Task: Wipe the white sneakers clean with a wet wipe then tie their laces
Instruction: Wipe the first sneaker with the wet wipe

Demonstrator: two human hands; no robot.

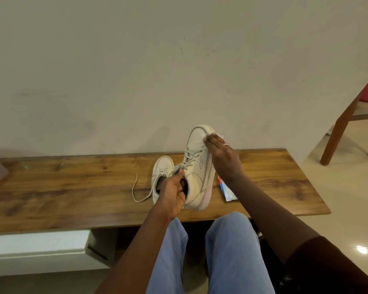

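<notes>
While raised toe-up above brown wooden desk (72,187): white leather sneaker (197,172), clasped at collar by left grip (172,194); right grip (223,155) flat-fingered, pressing white wet wipe (219,135) against toe. Second white sneaker (160,166) lying on desk.

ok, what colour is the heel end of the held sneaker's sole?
Pale pink sole heel; the rest of the held sneaker is off-white. Head view.

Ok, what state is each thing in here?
held sneaker: tilted toe up, gripped at the collar.
second sneaker: lying on the table, untied.
wet wipe: pressed against held sneaker's toe.
wipes pack: flat on table, partly hidden.
left hand: grips held sneaker.
right hand: fingers straight, pressing wet wipe.
</notes>
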